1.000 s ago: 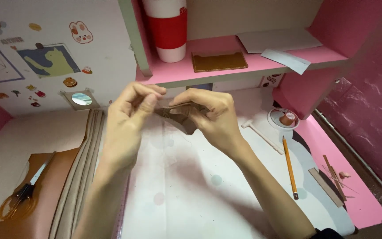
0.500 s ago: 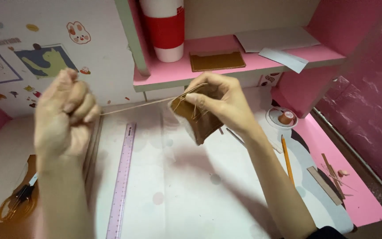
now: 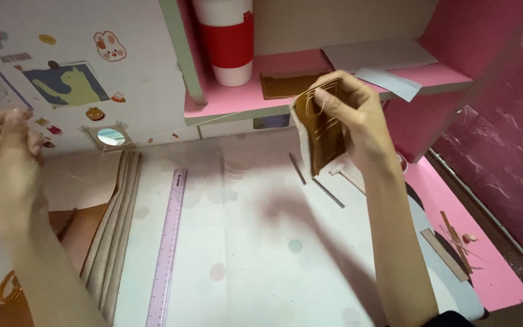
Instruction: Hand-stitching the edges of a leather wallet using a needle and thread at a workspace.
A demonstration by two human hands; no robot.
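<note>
Head camera is showing the right hand pinching a flat brown leather piece by its edge, above the white mat. It is looking light, a little stiff, with stitched border. The left hand is closing on a thin pale thread, pulling it tight.

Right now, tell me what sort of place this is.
Probably a home craft desk used for hand-sewing leather. The right hand holds a brown leather piece while the left hand pulls a thread taut from it. A purple ruler lies on the white mat, below a pink shelf.
</note>
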